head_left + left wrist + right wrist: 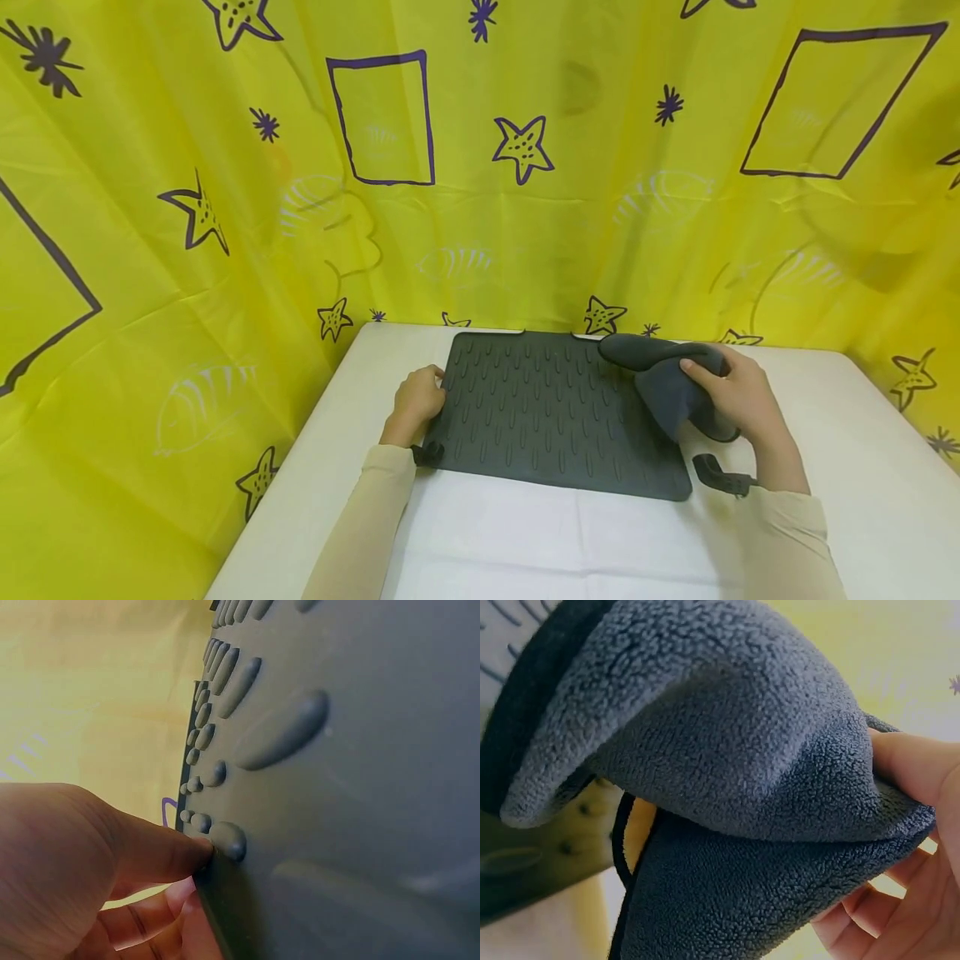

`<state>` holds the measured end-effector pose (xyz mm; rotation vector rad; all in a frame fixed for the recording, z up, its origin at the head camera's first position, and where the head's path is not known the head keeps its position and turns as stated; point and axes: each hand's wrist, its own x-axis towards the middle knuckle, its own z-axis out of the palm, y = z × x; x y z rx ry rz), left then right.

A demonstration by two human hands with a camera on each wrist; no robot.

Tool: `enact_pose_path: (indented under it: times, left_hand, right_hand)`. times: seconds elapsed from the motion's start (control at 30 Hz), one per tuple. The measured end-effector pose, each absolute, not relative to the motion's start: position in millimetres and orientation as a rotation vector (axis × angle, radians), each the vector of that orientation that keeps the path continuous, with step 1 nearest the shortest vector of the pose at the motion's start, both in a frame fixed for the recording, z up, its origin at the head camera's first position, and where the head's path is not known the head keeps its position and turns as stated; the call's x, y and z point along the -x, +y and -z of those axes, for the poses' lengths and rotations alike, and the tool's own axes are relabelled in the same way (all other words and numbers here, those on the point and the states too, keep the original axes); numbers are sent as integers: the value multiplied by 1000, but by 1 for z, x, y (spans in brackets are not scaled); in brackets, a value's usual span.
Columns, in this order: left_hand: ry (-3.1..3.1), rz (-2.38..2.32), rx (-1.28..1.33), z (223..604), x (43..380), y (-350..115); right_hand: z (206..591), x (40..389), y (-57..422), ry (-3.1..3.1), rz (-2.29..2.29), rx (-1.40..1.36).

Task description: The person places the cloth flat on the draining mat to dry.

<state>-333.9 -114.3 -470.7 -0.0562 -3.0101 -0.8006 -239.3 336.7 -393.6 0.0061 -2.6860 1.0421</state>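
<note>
A dark grey rubber mat (540,408) with rows of raised oblong bumps lies across the white table. At its left edge my left hand (417,396) pinches the rim, thumb on the bumpy face and fingers beneath, as the left wrist view shows. My right hand (742,396) grips a dark blue-grey fleecy cloth (671,387) over the mat's right side. In the right wrist view the cloth (742,742) is bunched and folded, with a black bound edge and a black loop (622,840). It hides the mat's far right corner.
A white table (840,433) carries the mat, with a creased white sheet (525,533) along the near side. Yellow curtains (480,225) printed with stars, fish and frames hang close behind the table and along its sides.
</note>
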Motion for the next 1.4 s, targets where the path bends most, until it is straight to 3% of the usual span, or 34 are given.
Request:
enact_pose_path:
  times: [1.4]
  left_hand:
    - [-3033,805,24,468,335,-114]
  right_hand:
    - [394,252,249,-2488,-1325,-45]
